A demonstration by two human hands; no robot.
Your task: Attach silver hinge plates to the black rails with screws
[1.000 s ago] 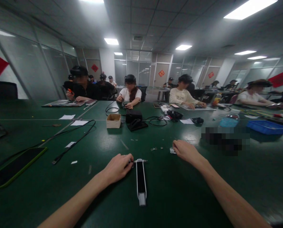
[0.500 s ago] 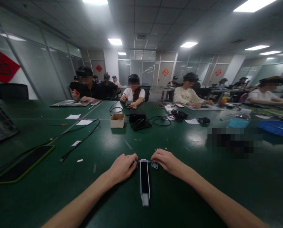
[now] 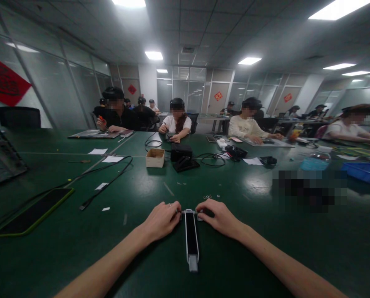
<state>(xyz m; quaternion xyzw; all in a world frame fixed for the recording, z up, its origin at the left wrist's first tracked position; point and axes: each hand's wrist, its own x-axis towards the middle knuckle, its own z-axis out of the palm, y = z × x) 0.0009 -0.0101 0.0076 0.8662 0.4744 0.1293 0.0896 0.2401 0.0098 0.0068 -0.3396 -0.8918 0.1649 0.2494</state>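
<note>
On the green table in front of me lies a long, narrow white-framed piece with a black strip along it and a grey block at its near end. Short pins stick out sideways at its far end. My left hand is closed at the left pin, its fingertips pinching a small part mostly hidden by them. At the right pin, the thumb and index finger of my right hand hold a small grey plate, of which only an edge shows. Several small rings lie just beyond my right hand.
Ahead stand an open cardboard box and a black box. A cable and a green-edged black tray-like mat lie left. A blue tray and a bottle are at right. Several people sit across the table.
The grey plate in my right hand has turned and moved in against the right pin, so less of it shows. My left hand stays at the left pin. The view has shifted slightly.
</note>
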